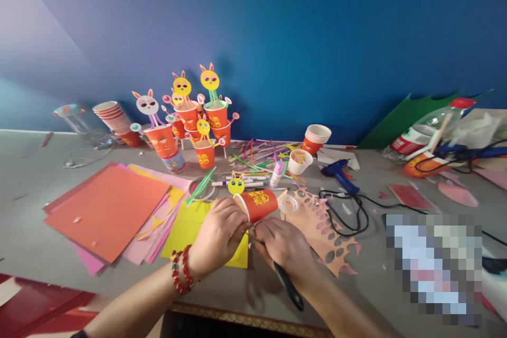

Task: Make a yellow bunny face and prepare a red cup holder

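My left hand (217, 229), wearing red beads at the wrist, grips an orange-red paper cup (263, 205) lying on its side, mouth to the left, with yellow print. My right hand (282, 243) is closed round a tool with a black handle (288, 288); its thin metal end meets the cup's near side between the hands. The exact tip is hidden by fingers. Just behind the cup is a yellow paper bunny face (236, 185). Under my left hand lies a yellow paper sheet (186, 229).
Cups with bunny figures (205, 154) stand at the back. Coloured paper sheets (109, 211) lie left, and punched peach paper (317, 227) right. A blue glue gun (343, 175) trails a black cord (362, 222). Stacked cups (114, 119), a glue stick (278, 173) and a bottle (433, 127) are around.
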### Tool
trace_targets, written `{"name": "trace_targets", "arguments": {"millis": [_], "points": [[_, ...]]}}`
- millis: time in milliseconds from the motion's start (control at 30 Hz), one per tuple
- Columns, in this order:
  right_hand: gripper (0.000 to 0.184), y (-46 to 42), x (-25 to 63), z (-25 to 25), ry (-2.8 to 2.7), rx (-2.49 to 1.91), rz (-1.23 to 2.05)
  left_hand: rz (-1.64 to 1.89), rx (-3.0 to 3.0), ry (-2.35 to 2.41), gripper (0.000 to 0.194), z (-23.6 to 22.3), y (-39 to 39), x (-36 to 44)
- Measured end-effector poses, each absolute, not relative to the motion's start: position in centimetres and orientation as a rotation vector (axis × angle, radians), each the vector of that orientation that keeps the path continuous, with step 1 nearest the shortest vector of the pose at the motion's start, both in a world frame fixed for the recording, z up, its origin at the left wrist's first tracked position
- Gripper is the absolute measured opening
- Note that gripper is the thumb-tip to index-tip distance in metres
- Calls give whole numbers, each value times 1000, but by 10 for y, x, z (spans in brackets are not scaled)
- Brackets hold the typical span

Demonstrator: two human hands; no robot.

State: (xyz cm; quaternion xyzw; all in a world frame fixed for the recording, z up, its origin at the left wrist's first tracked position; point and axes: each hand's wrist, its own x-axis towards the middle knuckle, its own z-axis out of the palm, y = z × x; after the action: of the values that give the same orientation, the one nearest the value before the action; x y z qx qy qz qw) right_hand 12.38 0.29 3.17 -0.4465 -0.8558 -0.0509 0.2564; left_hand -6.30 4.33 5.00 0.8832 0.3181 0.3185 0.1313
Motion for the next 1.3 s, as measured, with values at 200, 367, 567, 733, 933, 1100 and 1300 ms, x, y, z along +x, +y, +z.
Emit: {"name": "trace_targets", "arguments": {"millis": [200,367,567,733,933,1100,1300], "points": [[33,3,125,27,-2243,-1172,110,901,2606,885,17,50,46,-64],[44,-3,121,34,-1893,-1285,724,967,2635,853,16,55,44,-62],[44,-8,118,34,-1516,-1249,1233,1011,2764,833,16,58,39,-60],[47,-5,106,24,-1123,-1185,1464,1058,2823,874,13,50,38,-58],[43,-5,112,29,-1355,-1217,1288,1193,2478,865,13,35,40,-55],[31,-6,124,41,-1767,-1343,599,1165,2050,875,21,27,42,-58],[31,-6,125,49,-1999,-1242,562,1310,1692,901,44,29,66,-70]]}}
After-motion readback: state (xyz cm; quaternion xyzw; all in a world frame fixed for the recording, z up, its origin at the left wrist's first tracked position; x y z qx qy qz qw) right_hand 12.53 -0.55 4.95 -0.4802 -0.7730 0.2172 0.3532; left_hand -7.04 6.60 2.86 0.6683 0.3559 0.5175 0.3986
